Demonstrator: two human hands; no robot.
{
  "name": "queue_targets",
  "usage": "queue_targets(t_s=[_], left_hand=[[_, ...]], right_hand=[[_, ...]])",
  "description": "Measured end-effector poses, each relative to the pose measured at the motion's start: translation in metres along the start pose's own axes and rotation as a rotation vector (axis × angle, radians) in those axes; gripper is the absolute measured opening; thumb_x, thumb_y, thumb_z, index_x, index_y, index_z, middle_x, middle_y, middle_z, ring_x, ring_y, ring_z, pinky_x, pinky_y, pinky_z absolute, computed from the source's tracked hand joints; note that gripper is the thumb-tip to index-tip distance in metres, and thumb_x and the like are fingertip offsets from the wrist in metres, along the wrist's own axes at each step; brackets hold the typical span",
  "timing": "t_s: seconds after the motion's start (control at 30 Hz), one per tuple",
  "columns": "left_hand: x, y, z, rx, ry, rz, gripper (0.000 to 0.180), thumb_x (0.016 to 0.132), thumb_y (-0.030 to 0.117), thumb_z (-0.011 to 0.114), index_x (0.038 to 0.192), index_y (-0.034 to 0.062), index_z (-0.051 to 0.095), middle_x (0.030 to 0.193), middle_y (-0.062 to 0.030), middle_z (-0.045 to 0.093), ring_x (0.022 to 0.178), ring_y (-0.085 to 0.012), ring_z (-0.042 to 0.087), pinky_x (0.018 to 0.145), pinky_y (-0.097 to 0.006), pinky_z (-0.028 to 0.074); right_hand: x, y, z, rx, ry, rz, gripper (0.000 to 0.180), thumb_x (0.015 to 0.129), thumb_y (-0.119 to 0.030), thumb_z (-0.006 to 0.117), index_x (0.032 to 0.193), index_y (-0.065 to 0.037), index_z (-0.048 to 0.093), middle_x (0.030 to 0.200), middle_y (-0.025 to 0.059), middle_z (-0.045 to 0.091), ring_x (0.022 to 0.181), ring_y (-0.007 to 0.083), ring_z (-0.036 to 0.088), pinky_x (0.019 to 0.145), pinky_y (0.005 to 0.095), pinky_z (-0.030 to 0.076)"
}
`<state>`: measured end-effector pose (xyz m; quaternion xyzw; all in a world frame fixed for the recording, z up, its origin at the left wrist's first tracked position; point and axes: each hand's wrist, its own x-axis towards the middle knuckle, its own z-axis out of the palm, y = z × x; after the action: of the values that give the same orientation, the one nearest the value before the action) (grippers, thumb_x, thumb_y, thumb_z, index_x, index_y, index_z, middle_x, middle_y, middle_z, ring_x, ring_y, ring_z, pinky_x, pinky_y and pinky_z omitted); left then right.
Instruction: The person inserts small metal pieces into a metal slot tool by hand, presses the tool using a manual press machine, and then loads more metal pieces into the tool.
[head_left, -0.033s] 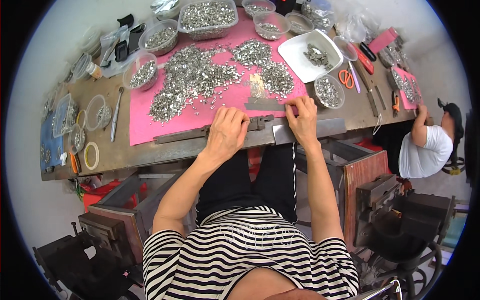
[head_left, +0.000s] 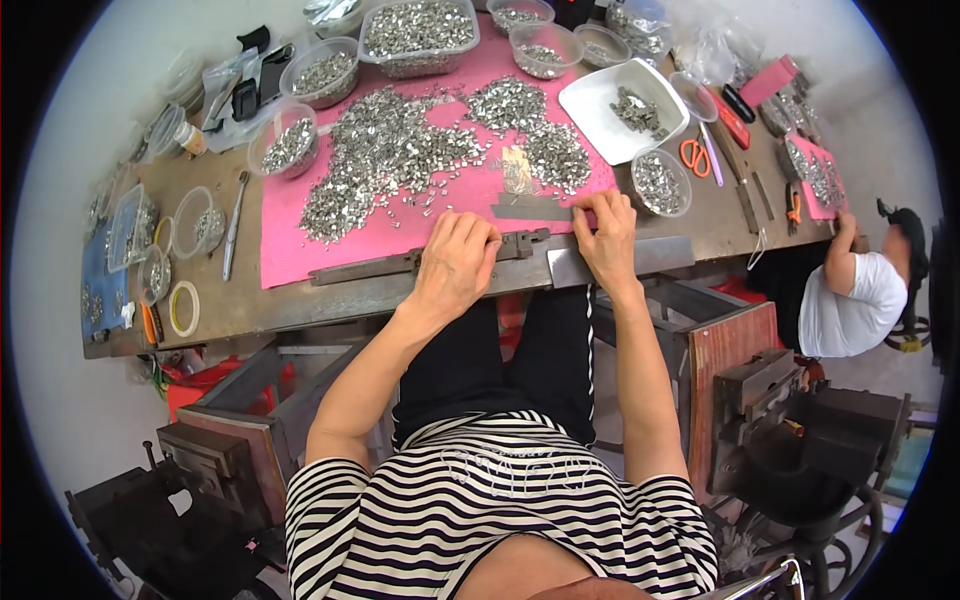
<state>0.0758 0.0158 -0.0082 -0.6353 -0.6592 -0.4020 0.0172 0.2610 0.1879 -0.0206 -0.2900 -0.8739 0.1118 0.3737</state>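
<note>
My left hand (head_left: 458, 258) lies over a long dark metal bar fixture (head_left: 375, 266) at the table's near edge. Its fingers are curled closed, and whatever they grip is hidden under the hand. My right hand (head_left: 607, 232) is pinched, thumb and fingertips together at the right end of a flat grey metal strip (head_left: 532, 208). What is between those fingertips is too small to make out. Below this hand a shiny metal plate (head_left: 640, 258) runs along the edge. Past the strip, a pile of small silvery metal pieces (head_left: 395, 150) covers the pink mat (head_left: 283, 225).
Clear tubs of metal pieces, such as one (head_left: 660, 183) at right, ring the mat. A white tray (head_left: 590, 110) stands far right. Orange-handled scissors (head_left: 693, 157), a purple pen-like tool (head_left: 712, 160) and a tape roll (head_left: 184, 308) lie around. Another person (head_left: 850, 290) sits at the right.
</note>
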Motion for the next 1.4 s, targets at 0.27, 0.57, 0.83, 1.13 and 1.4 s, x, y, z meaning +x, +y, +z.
queue_targets(t_s=[0.27,0.57,0.83,1.13,1.4], left_hand=[[-0.004,-0.001,0.005,-0.049,0.041,-0.003,0.015,0.082,-0.003,0.068,0.094,0.0011,0.060,0.092,-0.0125,0.059,0.090,-0.0336,0.056,0.081,-0.043,0.047],[-0.004,-0.004,0.003,-0.155,0.074,-0.025,0.015,0.087,-0.005,0.066,0.101,-0.0004,0.064,0.094,-0.0126,0.064,0.089,-0.0345,0.059,0.083,-0.043,0.048],[-0.004,0.004,0.011,-0.059,0.132,-0.057,0.014,0.090,0.006,0.069,0.104,0.0033,0.065,0.095,-0.0103,0.064,0.096,-0.0327,0.059,0.105,-0.054,0.041],[-0.005,0.005,0.019,0.029,0.146,-0.091,0.023,0.086,0.014,0.076,0.104,0.0049,0.066,0.097,-0.0080,0.064,0.099,-0.0303,0.058,0.112,-0.057,0.035],[-0.013,0.000,0.017,-0.154,0.319,-0.040,0.019,0.086,0.001,0.073,0.103,0.0046,0.067,0.099,-0.0089,0.066,0.097,-0.0309,0.064,0.110,-0.056,0.041]], right_hand=[[0.000,-0.030,0.002,0.205,-0.062,-0.133,0.010,0.086,-0.002,0.069,0.093,-0.004,0.062,0.090,0.0110,0.060,0.087,0.0320,0.058,0.080,0.0422,0.042],[-0.013,-0.075,0.021,0.202,-0.099,-0.264,0.018,0.081,0.000,0.073,0.096,-0.004,0.062,0.101,0.0099,0.063,0.095,0.0301,0.059,0.084,0.0405,0.043],[-0.005,-0.045,0.014,0.179,0.073,-0.149,0.014,0.085,-0.002,0.071,0.099,-0.005,0.068,0.094,0.0093,0.066,0.092,0.0297,0.063,0.084,0.0413,0.046],[0.004,-0.004,0.000,0.037,0.018,0.004,0.012,0.086,-0.004,0.072,0.097,-0.009,0.072,0.092,0.0071,0.062,0.088,0.0285,0.059,0.078,0.0416,0.044],[0.007,-0.007,-0.001,0.088,-0.019,-0.012,0.008,0.086,-0.004,0.072,0.093,-0.009,0.072,0.091,0.0076,0.063,0.090,0.0291,0.060,0.079,0.0419,0.045]])
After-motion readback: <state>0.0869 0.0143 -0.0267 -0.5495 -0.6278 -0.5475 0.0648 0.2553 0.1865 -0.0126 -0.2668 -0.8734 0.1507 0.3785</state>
